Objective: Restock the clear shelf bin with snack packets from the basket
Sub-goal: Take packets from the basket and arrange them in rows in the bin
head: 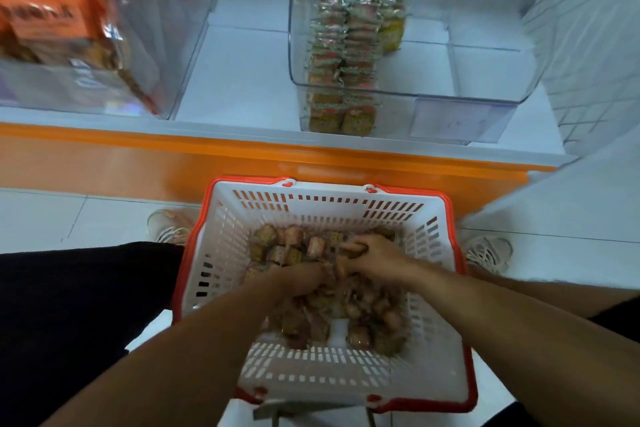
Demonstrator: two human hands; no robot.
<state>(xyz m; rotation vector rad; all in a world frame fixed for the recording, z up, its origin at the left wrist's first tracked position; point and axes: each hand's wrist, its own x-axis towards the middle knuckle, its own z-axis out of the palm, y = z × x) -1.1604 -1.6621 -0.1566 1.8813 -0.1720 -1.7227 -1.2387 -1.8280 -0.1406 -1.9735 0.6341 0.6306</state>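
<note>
Both hands are down in the basket (433,218) at lower centre: the left hand (304,279) and right hand (372,251) curl around snack packets (287,248). Best to square the bundle before lifting it to the clear bin (467,73) at upper right, then set it beside the existing rows.

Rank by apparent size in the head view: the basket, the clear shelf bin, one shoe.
1. basket and clear shelf bin: similar in apparent size, and the basket sits nearer the camera, so unranked.
2. shoe: smallest.

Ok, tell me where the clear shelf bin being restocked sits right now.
In the head view the clear shelf bin sits upper right on the white shelf, above the orange ledge and beyond the basket, with packets stacked along its left side.
</note>
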